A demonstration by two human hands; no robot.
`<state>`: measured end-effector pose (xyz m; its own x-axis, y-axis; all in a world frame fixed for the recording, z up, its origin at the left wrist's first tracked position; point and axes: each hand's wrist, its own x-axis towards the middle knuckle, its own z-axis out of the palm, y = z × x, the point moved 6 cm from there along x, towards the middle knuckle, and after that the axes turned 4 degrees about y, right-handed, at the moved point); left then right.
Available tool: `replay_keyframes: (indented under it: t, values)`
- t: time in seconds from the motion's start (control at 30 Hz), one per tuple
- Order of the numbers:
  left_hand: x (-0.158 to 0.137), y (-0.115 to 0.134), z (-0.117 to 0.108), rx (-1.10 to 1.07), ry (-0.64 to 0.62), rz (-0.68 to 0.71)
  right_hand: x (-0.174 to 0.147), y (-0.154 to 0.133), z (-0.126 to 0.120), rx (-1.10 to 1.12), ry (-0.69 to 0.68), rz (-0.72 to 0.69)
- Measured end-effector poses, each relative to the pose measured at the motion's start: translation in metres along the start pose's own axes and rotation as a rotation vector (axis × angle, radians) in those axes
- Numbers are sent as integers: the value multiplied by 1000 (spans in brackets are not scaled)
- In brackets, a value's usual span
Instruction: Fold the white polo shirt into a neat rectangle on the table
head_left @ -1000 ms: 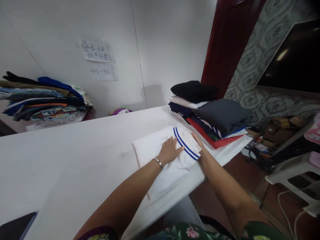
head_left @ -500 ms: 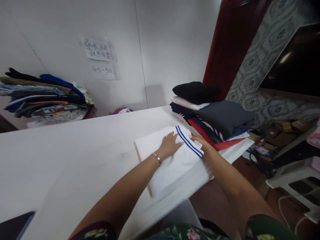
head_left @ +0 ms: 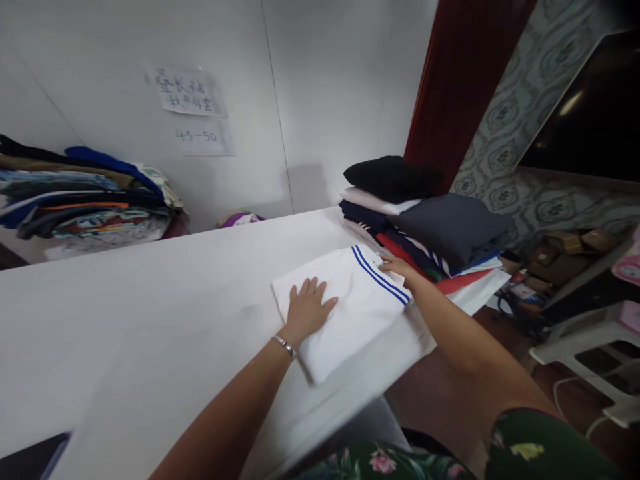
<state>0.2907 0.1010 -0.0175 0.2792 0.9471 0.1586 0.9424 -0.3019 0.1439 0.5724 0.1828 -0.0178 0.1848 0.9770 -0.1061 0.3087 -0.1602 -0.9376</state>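
A folded white shirt [head_left: 345,303] with two blue stripes along its right end lies on the white table. My left hand [head_left: 309,308] rests palm down on the shirt's left part, fingers spread, a silver bracelet at the wrist. At the striped end, my right hand [head_left: 400,269] grips the shirt's edge near the collar. Part of its fingers is hidden by the cloth.
Folded clothes [head_left: 450,227] are piled at the table's right end. Another clothes stack [head_left: 100,200] stands behind the table at left. A dark flat object [head_left: 33,457] lies at near left. A white stool [head_left: 590,333] stands on the floor at right.
My left hand has slid left and toward me across the shirt, away from the stripes. The right hand stays at the striped edge. My view has shifted slightly.
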Motion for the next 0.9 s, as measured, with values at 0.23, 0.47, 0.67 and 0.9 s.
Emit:
replay_keyframes:
  t: [0.23, 0.47, 0.67, 0.9]
  values:
    - [-1, 3, -3, 1, 113, 32, -29, -45, -5, -414, 158, -331]
    - [-2, 3, -2, -57, 149, 23, -56, -15, 26, -894, 125, -370]
    - [-2, 4, 0, -91, 155, -10, -41, 3, 12, -842, 167, -310]
    - [11, -11, -22, -218, 57, -109, -51, -38, 28, -956, 111, -514]
